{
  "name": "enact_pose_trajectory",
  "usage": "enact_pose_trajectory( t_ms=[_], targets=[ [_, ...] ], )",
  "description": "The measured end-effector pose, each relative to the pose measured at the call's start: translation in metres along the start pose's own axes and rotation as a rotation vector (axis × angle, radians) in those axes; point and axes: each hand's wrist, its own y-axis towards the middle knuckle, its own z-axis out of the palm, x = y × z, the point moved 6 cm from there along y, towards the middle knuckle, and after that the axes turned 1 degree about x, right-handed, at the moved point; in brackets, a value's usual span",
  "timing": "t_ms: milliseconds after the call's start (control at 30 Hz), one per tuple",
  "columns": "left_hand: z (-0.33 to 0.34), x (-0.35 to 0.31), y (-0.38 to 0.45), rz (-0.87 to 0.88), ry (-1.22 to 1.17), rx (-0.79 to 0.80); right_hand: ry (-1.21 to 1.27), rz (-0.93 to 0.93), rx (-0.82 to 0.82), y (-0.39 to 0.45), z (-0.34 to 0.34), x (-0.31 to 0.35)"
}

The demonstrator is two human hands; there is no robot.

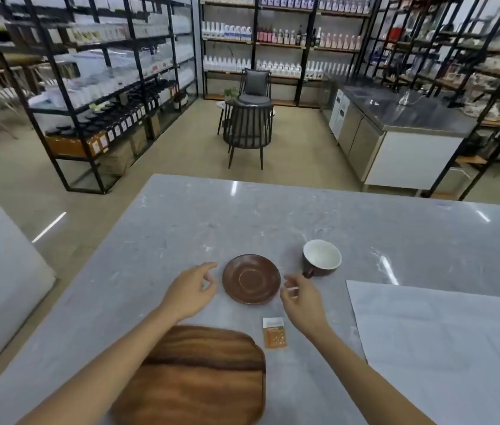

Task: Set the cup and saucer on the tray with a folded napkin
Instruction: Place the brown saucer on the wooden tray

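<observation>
The brown saucer [251,279] lies flat on the grey counter [273,216], between the two hands and beyond the wooden tray [199,378] — likely glazed ceramic, stiff, breakable, a little slick, so best taken at opposite rim edges. The left hand [192,291] hovers just beside its left edge, fingers loosely curled, holding nothing; the right hand [300,297] at its right edge is likewise empty. The cup [321,258] stands upright just beyond — its handle the obvious hold. The white sheet [444,348], probably the napkin, lies unfolded to the right; a small orange packet [274,332] is near the tray
</observation>
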Motion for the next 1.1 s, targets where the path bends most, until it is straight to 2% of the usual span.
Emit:
enact_pose_trajectory(
  t_ms=[300, 467, 567, 800, 1100],
  targets=[
    [0.033, 0.005, 0.038, -0.064, -0.105, 0.063, 0.027, 0.184, 0.037, 0.022, 0.030, -0.030],
    [0.042, 0.013, 0.050, -0.067, -0.113, 0.048, 0.069, 0.194, 0.047, 0.025, 0.042, -0.038],
    [0.047, 0.012, 0.051, -0.053, -0.168, 0.099, 0.081, 0.222, 0.051, 0.026, 0.045, -0.039],
    [0.046, 0.014, 0.053, -0.128, -0.196, 0.091, 0.149, 0.269, 0.015, 0.025, 0.049, -0.038],
    [0.021, 0.014, 0.024, -0.065, -0.215, 0.033, 0.189, 0.221, 0.011, 0.005, 0.038, -0.013]
  ],
)
